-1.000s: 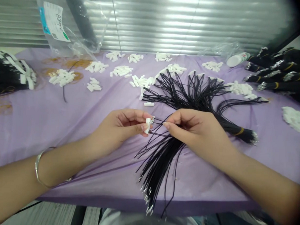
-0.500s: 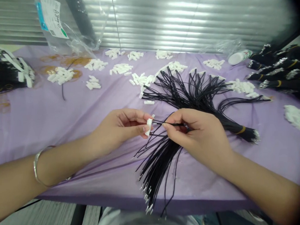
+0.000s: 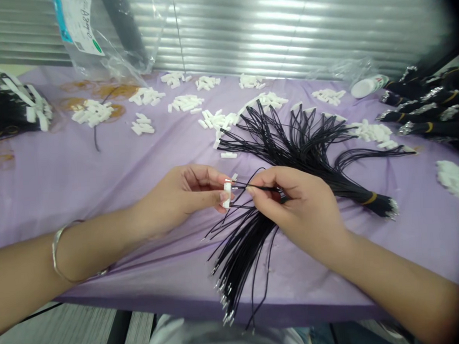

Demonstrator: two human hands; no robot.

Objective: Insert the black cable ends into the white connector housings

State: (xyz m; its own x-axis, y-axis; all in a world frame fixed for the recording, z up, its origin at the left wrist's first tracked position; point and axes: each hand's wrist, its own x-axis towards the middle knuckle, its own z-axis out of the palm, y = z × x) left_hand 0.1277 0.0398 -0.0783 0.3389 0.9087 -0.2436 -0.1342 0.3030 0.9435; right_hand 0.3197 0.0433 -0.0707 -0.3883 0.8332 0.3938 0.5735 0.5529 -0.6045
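Note:
Between thumb and fingers, my left hand (image 3: 196, 191) pinches a small white connector housing (image 3: 227, 194), held upright on its end. A black wire runs from the housing's lower end toward the right. My right hand (image 3: 299, 202) grips black wires (image 3: 260, 188) a little to the right of the housing. The metal tip of one wire lies at the housing's top end; whether it is inside I cannot tell. Under my right hand spreads a bundle of loose black wires (image 3: 242, 252) with silvery crimped tips. Another white housing (image 3: 234, 177) shows partly behind my left fingertips.
Beyond my hands lies a banded wire bundle (image 3: 304, 148) with white housings on its ends. Small piles of white housings (image 3: 186, 103) dot the purple cloth (image 3: 112, 182). More wire bundles (image 3: 435, 102) lie at right, others (image 3: 9, 108) at left. A clear labelled bag (image 3: 109, 40) stands behind.
A wire's metal tip now shows at the top end of the housing, where it did not stand out before. My right fingers have shifted slightly left; my left hand stays nearly still.

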